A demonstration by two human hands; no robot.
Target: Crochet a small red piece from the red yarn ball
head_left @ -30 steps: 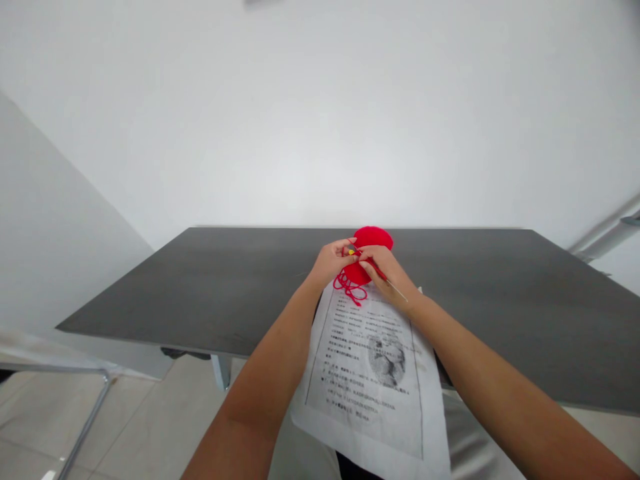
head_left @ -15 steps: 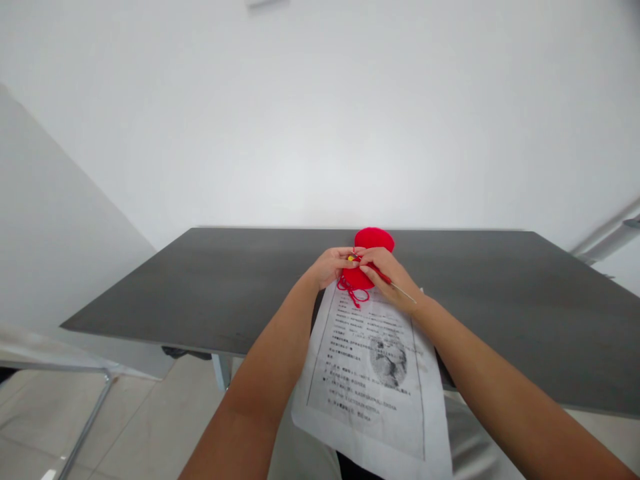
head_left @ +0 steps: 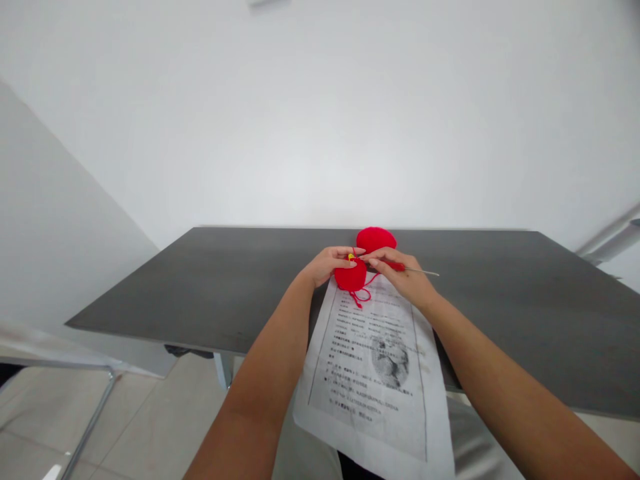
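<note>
My left hand (head_left: 327,264) is closed on a small round piece of red crochet (head_left: 351,276), thumb in front and fingers behind. A small yellow stitch marker (head_left: 351,257) shows at its top edge. Between the thumb and fingers of my right hand (head_left: 400,270) is a crochet hook (head_left: 421,271), its red grip partly covered and its thin metal shaft pointing right. The hook's tip is at the crochet's upper edge, too small to make out. Loose red yarn (head_left: 361,296) dangles below the piece. Just behind my hands sits a red yarn ball (head_left: 376,239).
A printed paper sheet (head_left: 370,400) hangs from the front edge of the dark table (head_left: 200,287) down over my lap. The white wall (head_left: 320,120) rises behind the table. A metal-framed piece of furniture (head_left: 95,407) stands at the lower left.
My right hand has moved right, away from the crochet, and the hook has turned flatter. More of the red piece now shows in my left hand, which stays nearly in place.
</note>
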